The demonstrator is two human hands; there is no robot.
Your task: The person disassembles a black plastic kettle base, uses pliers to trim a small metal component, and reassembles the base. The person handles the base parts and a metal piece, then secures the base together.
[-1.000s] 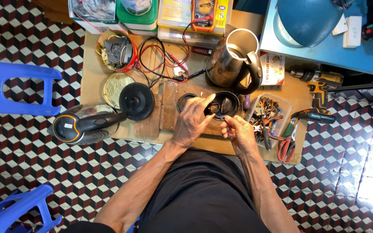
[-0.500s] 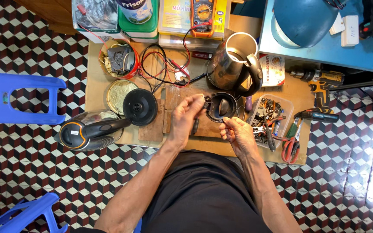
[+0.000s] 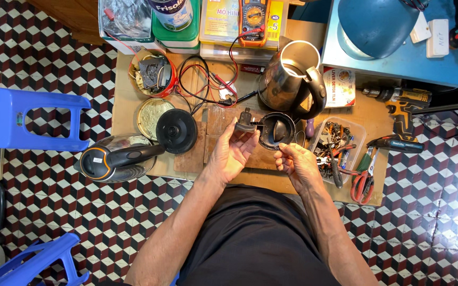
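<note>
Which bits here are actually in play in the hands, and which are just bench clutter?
In hand:
- left hand holding a small dark part
- right hand beside the black kettle lid

Lying about:
- steel kettle
- round black base
- second kettle on its side
- multimeter
- red pliers
- cordless drill
- parts tray

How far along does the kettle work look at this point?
Done: the steel kettle stands open with its lid off, and the round black base lies apart on the board. In hand: the left hand holds the black lid by its hinge piece; the right hand works at its edge. Left: the lid is not yet back on the kettle.
</note>
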